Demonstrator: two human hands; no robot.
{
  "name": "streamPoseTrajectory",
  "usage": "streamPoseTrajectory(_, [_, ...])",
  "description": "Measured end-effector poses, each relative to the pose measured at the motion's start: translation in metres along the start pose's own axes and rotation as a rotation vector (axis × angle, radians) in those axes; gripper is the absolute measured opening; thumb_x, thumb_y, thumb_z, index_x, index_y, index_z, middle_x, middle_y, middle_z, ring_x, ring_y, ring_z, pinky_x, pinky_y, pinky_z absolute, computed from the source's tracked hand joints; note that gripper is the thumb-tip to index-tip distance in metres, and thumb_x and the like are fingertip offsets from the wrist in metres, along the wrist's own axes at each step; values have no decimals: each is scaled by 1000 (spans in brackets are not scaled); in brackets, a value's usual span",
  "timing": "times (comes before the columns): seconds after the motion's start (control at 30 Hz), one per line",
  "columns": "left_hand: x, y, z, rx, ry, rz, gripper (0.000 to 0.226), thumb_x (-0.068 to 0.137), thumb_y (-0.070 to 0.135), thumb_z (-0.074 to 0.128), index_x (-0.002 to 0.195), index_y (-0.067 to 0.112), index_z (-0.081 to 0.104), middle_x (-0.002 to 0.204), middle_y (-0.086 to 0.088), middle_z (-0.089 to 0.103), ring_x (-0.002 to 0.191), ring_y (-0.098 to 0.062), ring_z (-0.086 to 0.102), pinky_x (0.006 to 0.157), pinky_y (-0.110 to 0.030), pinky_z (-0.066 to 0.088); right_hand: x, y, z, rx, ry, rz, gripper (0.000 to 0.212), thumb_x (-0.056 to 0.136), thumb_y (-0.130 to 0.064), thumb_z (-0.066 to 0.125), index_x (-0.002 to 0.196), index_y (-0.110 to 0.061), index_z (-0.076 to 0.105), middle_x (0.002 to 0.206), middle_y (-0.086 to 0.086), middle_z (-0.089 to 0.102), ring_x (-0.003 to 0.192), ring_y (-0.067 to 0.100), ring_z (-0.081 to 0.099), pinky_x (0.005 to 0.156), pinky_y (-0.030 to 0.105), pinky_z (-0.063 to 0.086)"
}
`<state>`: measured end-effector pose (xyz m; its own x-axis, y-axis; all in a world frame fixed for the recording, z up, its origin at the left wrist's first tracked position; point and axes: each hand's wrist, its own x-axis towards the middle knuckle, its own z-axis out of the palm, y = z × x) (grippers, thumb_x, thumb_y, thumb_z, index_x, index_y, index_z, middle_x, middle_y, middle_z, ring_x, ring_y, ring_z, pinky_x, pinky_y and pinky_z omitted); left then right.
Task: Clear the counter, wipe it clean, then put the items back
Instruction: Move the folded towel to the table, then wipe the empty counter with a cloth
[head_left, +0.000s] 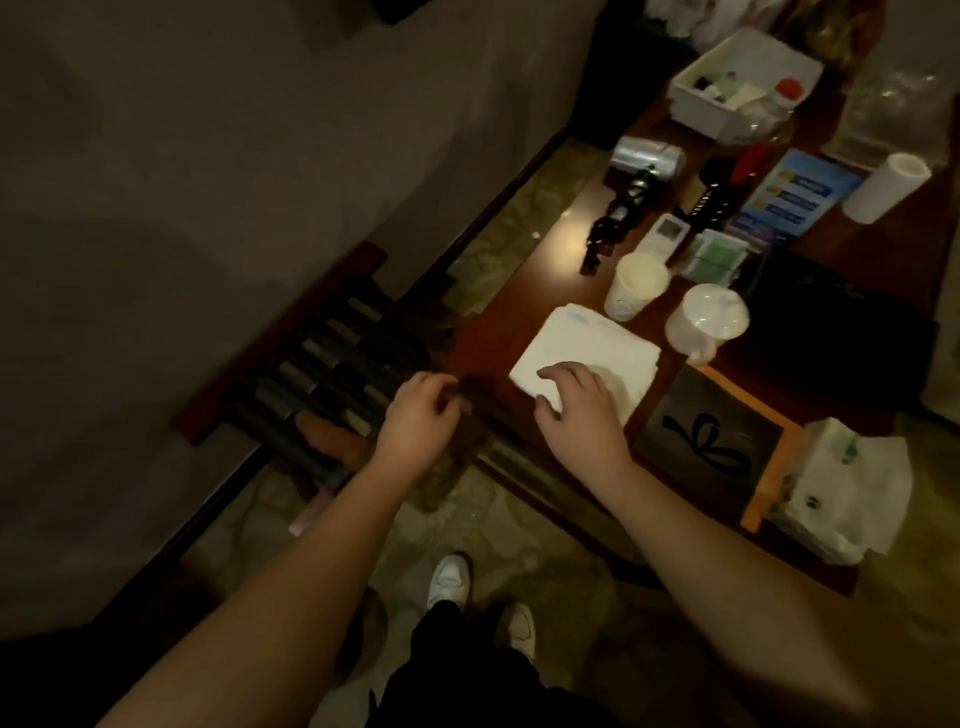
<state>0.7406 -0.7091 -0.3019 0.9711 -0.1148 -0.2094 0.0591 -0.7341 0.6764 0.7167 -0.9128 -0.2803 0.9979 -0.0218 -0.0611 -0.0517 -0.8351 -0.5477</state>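
Left hand (418, 418) grip contents blurred, dark.

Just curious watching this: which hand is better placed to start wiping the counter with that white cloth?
The right hand: it already rests on the folded white cloth on the counter. The left hand hangs off the counter's edge, apart from it.

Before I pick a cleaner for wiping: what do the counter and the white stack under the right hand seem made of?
The counter looks like reddish-brown varnished wood; its surface glints. The white stack looks like matte folded paper napkins, perhaps cloth: layered edges show. The right hand rests on it.
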Motion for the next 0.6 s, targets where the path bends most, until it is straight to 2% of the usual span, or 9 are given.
streamPoseTrajectory(0.07, [-24,-23,-10,-60,95,-93,30,97,26,52,125,18,58,114,7,51,106,-13,53,91,-32,48,-3,-19,17,30,-100,-100,32,95,-25,50,126,-20,55,127,-4,52,118,14,44,100,33,37])
streamPoseTrajectory(0.17, [-57,-66,-16,-106,171,-238,24,95,26,55,117,20,62,106,8,52,97,-10,55,80,-25,45,-5,-42,56,39,-271,-201,32,96,-27,48,126,-20,55,126,-4,51,119,16,46,101,34,39])
streamPoseTrajectory(0.27, [-84,-112,-15,-148,175,-381,22,93,28,58,113,20,63,106,5,55,91,-14,60,78,-31,50,-9,-59,98,-7,-415,-254,33,96,-27,48,127,-21,54,128,-5,51,121,15,46,103,35,38])
streamPoseTrajectory(0.37, [-99,-151,-8,-186,155,-518,23,93,26,58,114,18,63,105,4,56,90,-14,59,78,-31,48,-12,-64,143,-71,-552,-241,33,96,-26,47,129,-19,53,129,-4,51,119,16,47,100,36,41])
streamPoseTrajectory(0.47, [-100,-187,3,-239,138,-615,22,94,24,57,114,15,62,96,1,61,76,-10,57,62,-26,43,-11,-64,190,-102,-636,-184,32,95,-27,49,126,-22,53,127,-4,51,117,19,48,95,37,44])
streamPoseTrajectory(0.53, [-91,-212,11,-266,123,-660,19,96,25,55,110,13,61,87,3,59,69,-9,55,59,-24,41,-5,-65,221,-125,-677,-152,32,96,-26,49,127,-20,54,128,-3,50,118,20,48,95,36,44])
streamPoseTrajectory(0.6, [-76,-235,17,-284,101,-687,20,96,24,54,110,12,62,92,-1,63,75,-15,59,60,-26,42,6,-66,251,-152,-705,-132,33,96,-26,49,128,-18,54,130,-1,50,119,21,46,96,35,42])
